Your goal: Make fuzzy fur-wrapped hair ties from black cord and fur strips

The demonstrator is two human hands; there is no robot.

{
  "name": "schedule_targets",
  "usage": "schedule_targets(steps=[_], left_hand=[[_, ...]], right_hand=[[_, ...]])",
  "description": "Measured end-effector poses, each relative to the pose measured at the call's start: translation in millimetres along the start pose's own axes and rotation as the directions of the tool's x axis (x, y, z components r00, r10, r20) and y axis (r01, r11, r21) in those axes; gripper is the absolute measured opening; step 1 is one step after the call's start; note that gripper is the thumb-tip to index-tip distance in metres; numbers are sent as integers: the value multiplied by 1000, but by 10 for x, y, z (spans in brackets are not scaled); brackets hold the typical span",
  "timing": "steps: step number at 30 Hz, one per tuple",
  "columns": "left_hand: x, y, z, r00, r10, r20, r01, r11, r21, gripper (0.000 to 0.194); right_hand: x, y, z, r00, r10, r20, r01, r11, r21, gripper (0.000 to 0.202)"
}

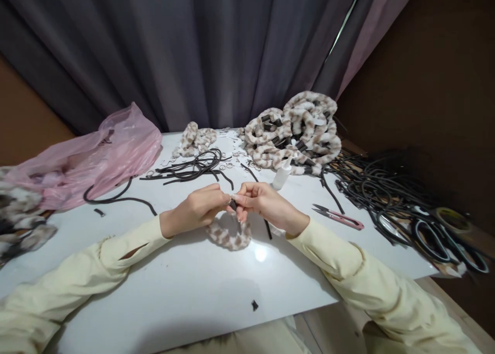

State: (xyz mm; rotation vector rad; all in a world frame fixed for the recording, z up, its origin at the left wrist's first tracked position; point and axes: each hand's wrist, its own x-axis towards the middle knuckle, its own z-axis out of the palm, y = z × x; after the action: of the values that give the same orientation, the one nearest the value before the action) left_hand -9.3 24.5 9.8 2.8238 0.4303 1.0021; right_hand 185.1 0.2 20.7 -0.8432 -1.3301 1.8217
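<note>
Between my hands is a small ring of furry tube [231, 239], white with brown spots, its lower curve just over the white tabletop. My left hand [203, 204] and my right hand [260, 202] meet at its top, fingers pinched around a dark ribbed end piece [233, 205]. Both hands are closed on the ring; fingers partly hide the joint. Behind my right hand stands a small white squeeze bottle [282, 175] with a pointed tip. A thin black cord [267, 228] lies beneath the right hand.
Black cords [197, 167] lie behind my hands. Finished-looking furry rings [294, 132] are heaped at the back right. Thread snips [338, 216], large scissors [431, 240] and a cord tangle [371, 183] sit right. A pink plastic bag [127, 142] lies left. A black scrap [254, 305] is near the front edge.
</note>
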Motion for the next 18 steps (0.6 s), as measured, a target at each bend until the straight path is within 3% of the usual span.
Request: schedule_targets(steps=[8, 13, 15, 18], left_hand=[[60, -24, -55, 981, -192, -41, 187, 978, -92, 7], [75, 42, -52, 909, -416, 31, 417, 904, -97, 11], [86, 75, -49, 902, -429, 38, 431, 896, -107, 12], [108, 121, -49, 943, -334, -13, 330, 937, -111, 7]], right_hand=[[-9, 43, 72, 981, -185, -56, 183, 982, -44, 33], [-15, 36, 81, 970, -234, -68, 223, 965, -138, 28], [-18, 36, 85, 965, -249, -86, 232, 957, -175, 27], [-13, 53, 79, 963, -255, -89, 241, 959, -146, 27]])
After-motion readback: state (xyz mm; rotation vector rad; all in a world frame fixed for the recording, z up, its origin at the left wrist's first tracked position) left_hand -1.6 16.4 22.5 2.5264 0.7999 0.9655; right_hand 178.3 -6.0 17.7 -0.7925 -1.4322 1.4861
